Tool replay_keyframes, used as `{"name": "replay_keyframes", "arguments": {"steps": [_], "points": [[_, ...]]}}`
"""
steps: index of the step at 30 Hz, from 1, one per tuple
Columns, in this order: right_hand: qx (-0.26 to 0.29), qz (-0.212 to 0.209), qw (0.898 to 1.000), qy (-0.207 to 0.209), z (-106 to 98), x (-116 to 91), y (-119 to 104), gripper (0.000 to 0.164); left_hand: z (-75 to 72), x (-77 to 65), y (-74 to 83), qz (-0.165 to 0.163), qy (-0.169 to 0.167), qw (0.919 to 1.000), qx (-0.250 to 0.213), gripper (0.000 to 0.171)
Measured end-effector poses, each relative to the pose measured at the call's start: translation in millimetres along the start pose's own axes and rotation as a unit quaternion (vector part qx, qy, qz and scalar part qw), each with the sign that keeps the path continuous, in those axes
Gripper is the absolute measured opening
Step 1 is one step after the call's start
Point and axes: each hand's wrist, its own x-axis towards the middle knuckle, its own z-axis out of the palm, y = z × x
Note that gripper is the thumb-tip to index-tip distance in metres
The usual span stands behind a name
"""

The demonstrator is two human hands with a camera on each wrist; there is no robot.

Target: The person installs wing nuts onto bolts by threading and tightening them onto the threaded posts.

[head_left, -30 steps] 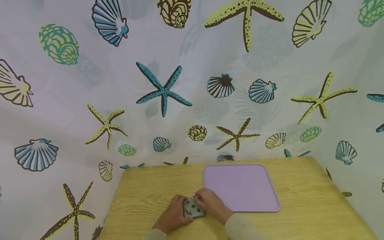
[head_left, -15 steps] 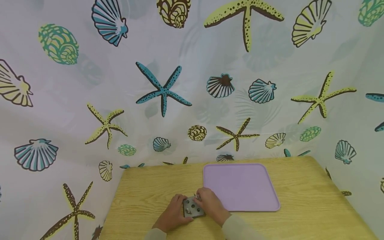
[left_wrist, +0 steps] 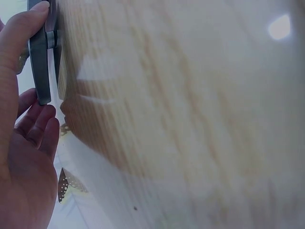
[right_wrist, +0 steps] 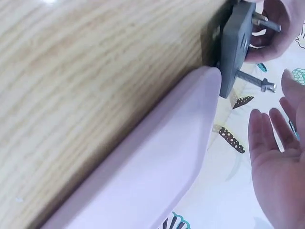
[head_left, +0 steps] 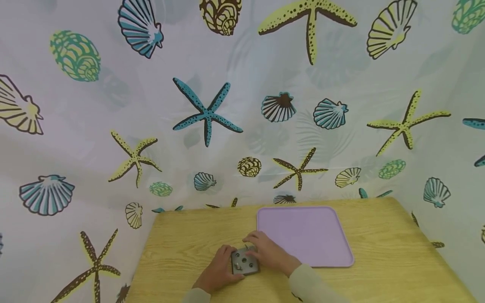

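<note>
Plate [head_left: 244, 261] was nearer to left edge of table [head_left: 182, 235] than right, gripped by left hand [head_left: 220, 270]; right hand [head_left: 270, 252] was released, just beside corner bolt [right_wrist: 252, 80].

Pale walls [head_left: 242, 59], apparently cloth, printed with starfish [head_left: 207, 113] and shells [head_left: 330, 114], back a wood-grained table [head_left: 189, 235]; glare [left_wrist: 279, 27] marks its top.

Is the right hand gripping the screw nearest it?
No, the right wrist view shows a gap between the right hand and the nearest screw.
</note>
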Motion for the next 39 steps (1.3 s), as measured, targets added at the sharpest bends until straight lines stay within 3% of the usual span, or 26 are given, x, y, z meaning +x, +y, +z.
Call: {"name": "replay_keyframes", "arguments": {"steps": [5, 11, 21, 39], "points": [[0.037, -0.035, 0.998, -0.027, -4, 1, 4, 0.032, 1.1, -0.5, 0.2, -0.009, 0.002, 1.0, 0.002, 0.082], [0.037, -0.041, 0.998, -0.04, -5, 3, 6, 0.029, -0.4, -0.5, 2.5, -0.012, 0.0, 0.9999, -0.008, 0.082], [0.041, 0.014, 0.997, -0.057, -3, 6, 8, 0.031, -1.3, -0.8, 4.5, -0.011, 0.0, 0.9999, -0.005, 0.082], [0.053, 0.061, 0.997, -0.006, 8, 5, 0, 0.027, -0.2, -3.1, 2.6, -0.018, -0.005, 0.9998, -0.009, 0.081]]}}
